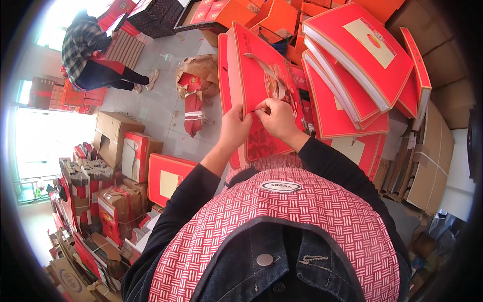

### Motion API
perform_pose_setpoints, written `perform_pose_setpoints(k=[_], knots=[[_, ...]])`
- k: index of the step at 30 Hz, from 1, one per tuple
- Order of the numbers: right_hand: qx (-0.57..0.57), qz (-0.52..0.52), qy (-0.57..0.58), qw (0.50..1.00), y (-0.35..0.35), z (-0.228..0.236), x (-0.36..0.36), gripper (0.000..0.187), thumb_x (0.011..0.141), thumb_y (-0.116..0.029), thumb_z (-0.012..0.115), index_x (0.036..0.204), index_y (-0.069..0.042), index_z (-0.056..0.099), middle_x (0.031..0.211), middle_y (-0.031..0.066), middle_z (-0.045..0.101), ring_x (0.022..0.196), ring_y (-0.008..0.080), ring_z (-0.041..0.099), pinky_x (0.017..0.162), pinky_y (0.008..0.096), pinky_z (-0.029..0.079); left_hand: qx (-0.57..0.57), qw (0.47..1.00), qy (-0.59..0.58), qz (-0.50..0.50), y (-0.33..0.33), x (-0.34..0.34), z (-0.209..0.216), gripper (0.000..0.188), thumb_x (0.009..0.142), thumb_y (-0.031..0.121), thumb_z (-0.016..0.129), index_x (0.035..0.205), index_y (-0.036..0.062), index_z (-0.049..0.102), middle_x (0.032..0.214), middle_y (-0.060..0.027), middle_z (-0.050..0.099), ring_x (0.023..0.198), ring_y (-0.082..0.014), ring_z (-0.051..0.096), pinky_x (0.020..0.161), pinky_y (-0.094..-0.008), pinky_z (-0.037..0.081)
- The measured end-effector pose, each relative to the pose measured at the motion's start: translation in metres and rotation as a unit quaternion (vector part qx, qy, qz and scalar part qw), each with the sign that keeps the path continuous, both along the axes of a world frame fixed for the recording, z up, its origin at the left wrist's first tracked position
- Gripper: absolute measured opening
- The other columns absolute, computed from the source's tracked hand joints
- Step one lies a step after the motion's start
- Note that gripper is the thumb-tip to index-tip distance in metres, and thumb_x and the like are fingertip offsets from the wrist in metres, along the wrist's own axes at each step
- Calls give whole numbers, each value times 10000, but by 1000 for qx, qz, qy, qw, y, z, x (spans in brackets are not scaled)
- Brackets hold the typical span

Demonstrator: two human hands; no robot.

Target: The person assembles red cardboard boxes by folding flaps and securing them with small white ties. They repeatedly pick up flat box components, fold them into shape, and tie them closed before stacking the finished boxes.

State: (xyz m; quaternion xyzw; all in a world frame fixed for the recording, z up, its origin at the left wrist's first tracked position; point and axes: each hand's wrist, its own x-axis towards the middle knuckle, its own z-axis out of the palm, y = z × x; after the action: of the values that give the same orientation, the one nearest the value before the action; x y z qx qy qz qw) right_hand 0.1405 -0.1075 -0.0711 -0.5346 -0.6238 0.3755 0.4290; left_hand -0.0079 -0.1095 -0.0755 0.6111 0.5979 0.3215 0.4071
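Observation:
A red gift box [255, 65] with a gold-edged cover and a ribbon handle [269, 73] stands tilted in front of me. My left hand [235, 126] grips the box's near-left edge, its thumb along the side. Close beside it, my right hand [276, 118] has thumb and forefinger pinched together at the same edge. A small dark bit shows at those fingertips, too small to name. Floral print and dark red lettering cover part of the box face, partly hidden behind my right hand.
Large red boxes [347, 70] with pale labels lie stacked at right, beside flat cardboard [427, 156]. Orange open boxes [274, 17] are at the back. A brown paper bundle [198, 75] lies on the floor. Cartons [118, 136] crowd the left; a person [88, 55] bends far left.

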Motion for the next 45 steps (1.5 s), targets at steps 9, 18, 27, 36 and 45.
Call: perform_pose_setpoints(k=[9,18,27,36,45], knots=[[100,-19,-20,995,1,-2,0,51,726,-46,597,741,-2,575,730,146,594,716,291,581,642,363,452,29,999,42,0,-2,7,9,49,782,35,537,789,-5,511,547,-5,460,527,-34,404,451,-246,331],[56,-38,27,997,0,-11,-1,53,704,-43,616,710,4,591,672,137,603,604,261,588,559,341,456,34,999,30,-8,0,6,3,85,788,10,520,871,-8,526,577,-5,505,527,-31,429,455,-235,343],[148,0,-41,988,2,-11,4,36,686,-10,594,707,14,577,693,153,583,637,276,576,591,342,462,26,999,33,-11,-3,7,3,145,802,31,527,943,-3,534,592,-42,556,526,-48,480,461,-245,372],[190,126,-145,963,20,27,1,78,691,-19,503,742,2,558,677,196,547,658,333,571,596,401,454,132,990,48,-20,-5,17,5,139,763,78,516,878,0,521,737,-242,557,777,-420,568,604,-432,466],[-49,-12,118,992,9,-20,5,58,715,3,627,679,24,587,581,89,591,510,118,560,481,255,452,39,999,34,-6,-7,16,26,112,769,78,484,841,-7,485,720,-283,533,733,-451,539,598,-490,422]])
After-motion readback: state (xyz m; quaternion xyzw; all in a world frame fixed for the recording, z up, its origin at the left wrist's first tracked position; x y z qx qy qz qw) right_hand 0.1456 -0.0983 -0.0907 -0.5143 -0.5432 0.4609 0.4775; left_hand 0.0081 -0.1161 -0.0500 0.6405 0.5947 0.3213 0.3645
